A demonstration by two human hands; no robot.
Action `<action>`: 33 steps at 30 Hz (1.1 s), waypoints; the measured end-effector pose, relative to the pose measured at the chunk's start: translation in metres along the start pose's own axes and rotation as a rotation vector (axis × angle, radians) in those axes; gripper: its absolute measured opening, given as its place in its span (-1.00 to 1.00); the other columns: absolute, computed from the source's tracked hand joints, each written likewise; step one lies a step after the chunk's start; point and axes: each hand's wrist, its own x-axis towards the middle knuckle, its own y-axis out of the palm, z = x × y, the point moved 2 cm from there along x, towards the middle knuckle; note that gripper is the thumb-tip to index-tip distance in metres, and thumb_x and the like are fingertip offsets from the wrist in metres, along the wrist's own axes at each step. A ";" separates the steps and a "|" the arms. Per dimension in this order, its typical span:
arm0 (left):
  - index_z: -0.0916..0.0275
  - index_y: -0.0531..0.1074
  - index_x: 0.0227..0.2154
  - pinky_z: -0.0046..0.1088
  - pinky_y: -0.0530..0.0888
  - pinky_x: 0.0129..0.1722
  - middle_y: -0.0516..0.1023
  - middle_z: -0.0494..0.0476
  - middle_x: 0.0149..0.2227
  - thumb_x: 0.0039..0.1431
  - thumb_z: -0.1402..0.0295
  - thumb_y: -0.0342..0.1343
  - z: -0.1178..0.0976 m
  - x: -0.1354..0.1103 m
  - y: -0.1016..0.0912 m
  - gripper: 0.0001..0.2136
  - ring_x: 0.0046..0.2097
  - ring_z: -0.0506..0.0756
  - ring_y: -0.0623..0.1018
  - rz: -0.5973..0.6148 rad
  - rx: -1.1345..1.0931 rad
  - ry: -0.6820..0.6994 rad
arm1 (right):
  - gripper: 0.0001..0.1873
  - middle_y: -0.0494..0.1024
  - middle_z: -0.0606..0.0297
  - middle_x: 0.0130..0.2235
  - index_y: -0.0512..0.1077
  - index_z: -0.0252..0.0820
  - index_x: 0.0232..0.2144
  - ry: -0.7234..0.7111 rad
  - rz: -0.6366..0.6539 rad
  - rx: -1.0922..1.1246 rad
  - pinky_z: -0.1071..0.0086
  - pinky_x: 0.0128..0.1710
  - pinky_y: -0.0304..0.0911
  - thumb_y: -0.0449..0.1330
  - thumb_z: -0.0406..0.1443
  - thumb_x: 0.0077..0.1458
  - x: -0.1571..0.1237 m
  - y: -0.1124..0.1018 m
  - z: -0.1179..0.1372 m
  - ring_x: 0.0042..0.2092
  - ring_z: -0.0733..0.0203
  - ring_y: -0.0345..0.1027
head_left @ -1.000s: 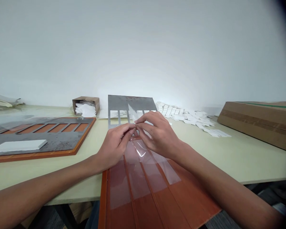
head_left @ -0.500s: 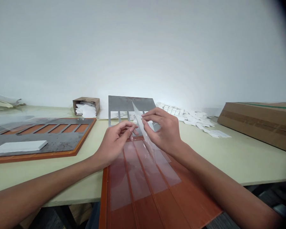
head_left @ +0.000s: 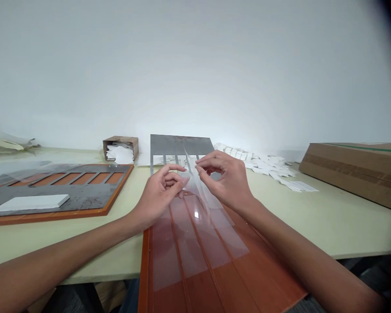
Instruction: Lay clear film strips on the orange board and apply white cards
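Note:
A clear plastic film [head_left: 198, 198] is lifted and bent between my two hands, with a bright glint on its curve. My left hand [head_left: 166, 189] is closed, its thumb and fingers pinching the film's left edge. On the other side, the fingertips of my right hand [head_left: 226, 176] are closed on a whitish upright edge of the film. Below them lies an orange-brown grooved board [head_left: 221, 282], partly covered by more clear film sheets [head_left: 166, 261]. A grey plate with slots [head_left: 179, 143] stands out beyond the board's far end.
On the left, another orange board carries a grey slotted plate [head_left: 84, 198] and a white block [head_left: 34, 202]. Behind are a small carton of white papers [head_left: 120, 150] and scattered white paper pieces [head_left: 270, 165]. A large cardboard box [head_left: 355, 169] stands at the right on the pale table [head_left: 313, 226].
My left hand's fingers have come against the film, which now bends toward the left hand. My right hand keeps its pinch nearly in place. The whole view has shifted slightly.

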 end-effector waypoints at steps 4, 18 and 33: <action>0.16 0.35 0.00 -0.47 0.46 -0.30 0.51 -0.05 -0.44 0.22 0.22 0.29 -0.003 -0.001 0.001 -0.64 -0.40 0.00 0.50 0.008 -0.003 0.022 | -0.86 0.64 0.25 -0.27 0.59 -0.17 -0.40 -0.054 0.044 0.034 0.33 -0.37 0.44 0.23 -0.41 0.14 -0.002 0.004 0.002 -0.32 0.24 0.50; 0.10 0.43 0.15 -0.51 0.45 -0.29 0.48 -0.01 -0.40 0.31 0.24 0.19 -0.009 -0.003 0.001 -0.63 -0.32 0.02 0.52 0.081 0.083 0.071 | -0.87 0.63 0.27 -0.27 0.55 -0.17 -0.38 -0.154 0.072 0.072 0.35 -0.34 0.43 0.23 -0.45 0.12 -0.004 0.007 0.004 -0.27 0.24 0.51; 0.22 0.54 -0.10 -0.53 0.36 -0.47 0.48 0.00 -0.47 0.24 0.25 0.25 -0.009 -0.001 -0.003 -0.77 -0.44 0.00 0.46 -0.036 0.146 0.111 | -0.90 0.63 0.26 -0.22 0.55 -0.15 -0.35 -0.100 0.104 0.085 0.31 -0.31 0.42 0.23 -0.39 0.17 -0.006 0.007 0.006 -0.26 0.23 0.49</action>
